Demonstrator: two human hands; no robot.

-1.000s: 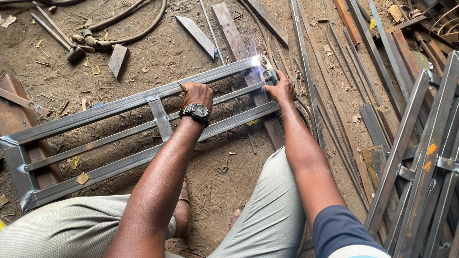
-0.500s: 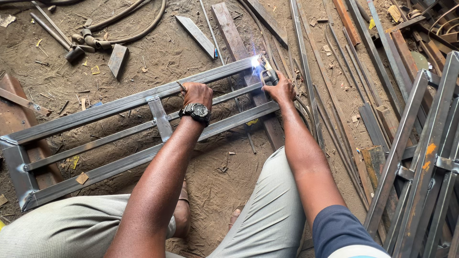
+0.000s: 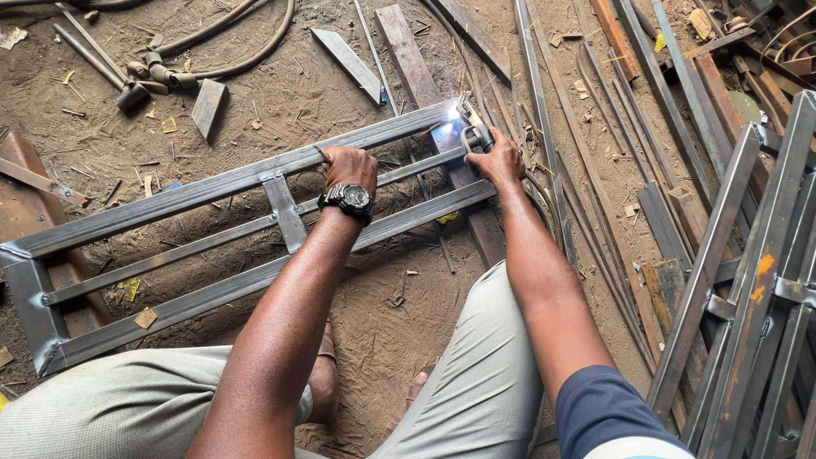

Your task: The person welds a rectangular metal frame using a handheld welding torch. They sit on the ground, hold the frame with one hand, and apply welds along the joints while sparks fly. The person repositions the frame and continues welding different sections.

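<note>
A long steel frame (image 3: 195,191) of angle bars lies on the dirt floor in front of my knees. My left hand (image 3: 350,167), with a black wristwatch, presses down on the frame's upper rail near its middle. My right hand (image 3: 495,157) grips a welding electrode holder (image 3: 473,136) at the frame's right end. A bright white-blue arc (image 3: 455,112) glows at the top right corner of the frame, just beyond the holder's tip.
Several steel bars and strips (image 3: 586,153) lie on the ground to the right. Another metal frame (image 3: 748,280) leans at the far right. A wooden plank (image 3: 416,64) runs under the frame. A cable and hose (image 3: 212,59) curl at the top left.
The arc at the frame's top right corner stays lit. Both hands hold their places with hardly any movement.
</note>
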